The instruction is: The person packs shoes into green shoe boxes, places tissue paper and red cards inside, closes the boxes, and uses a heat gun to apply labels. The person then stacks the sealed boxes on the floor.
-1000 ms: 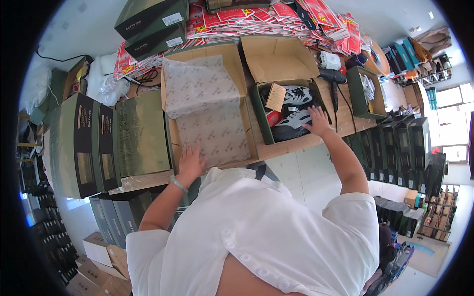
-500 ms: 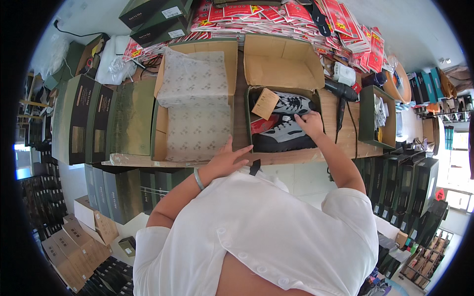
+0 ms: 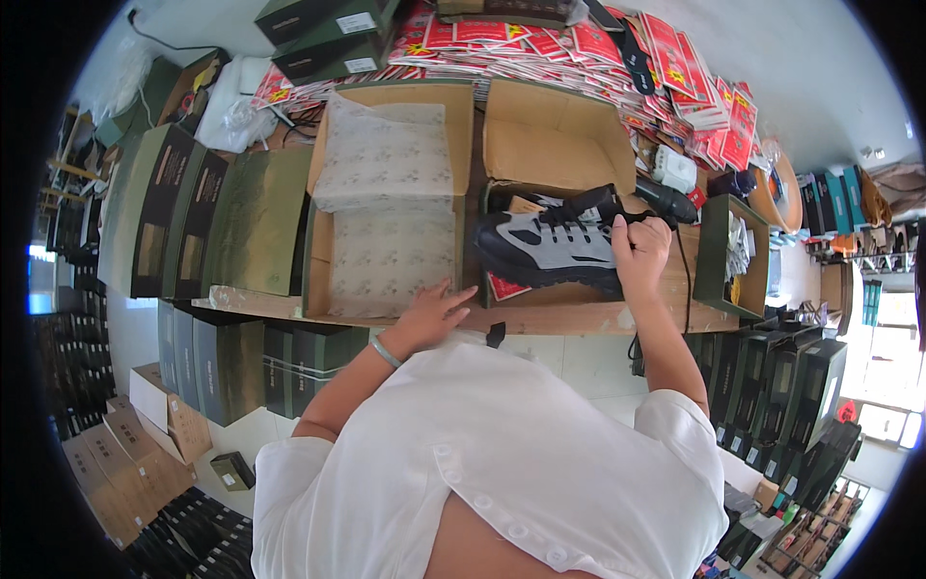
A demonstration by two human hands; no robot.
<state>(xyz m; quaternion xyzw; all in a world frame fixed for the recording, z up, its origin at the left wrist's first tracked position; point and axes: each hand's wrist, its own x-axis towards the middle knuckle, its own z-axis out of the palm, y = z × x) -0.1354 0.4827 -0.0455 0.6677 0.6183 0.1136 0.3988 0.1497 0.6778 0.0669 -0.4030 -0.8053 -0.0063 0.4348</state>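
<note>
A grey and black shoe (image 3: 559, 241) is lifted above the right-hand open shoebox (image 3: 558, 130), toe pointing left. My right hand (image 3: 640, 249) grips it at the heel end. Below it, another shoe is mostly hidden in the box, with a bit of a tan card and a red item (image 3: 506, 287) showing. My left hand (image 3: 434, 316) is empty, its fingers spread at the near right corner of the left-hand open shoebox (image 3: 315, 261). Patterned tissue paper (image 3: 391, 256) lines that box and drapes over its raised lid.
Closed green shoeboxes (image 3: 260, 222) stand left on the wooden table (image 3: 569, 314). Red printed packets (image 3: 521, 48) are heaped along the back. A black hair dryer (image 3: 666, 201) and a box of small packets (image 3: 738, 251) lie to the right. More shoeboxes (image 3: 772, 386) are stacked below.
My right hand has taken hold of the nearer shoe and raised it out of the right-hand box. My left hand has shifted slightly left. The view has tilted a little.
</note>
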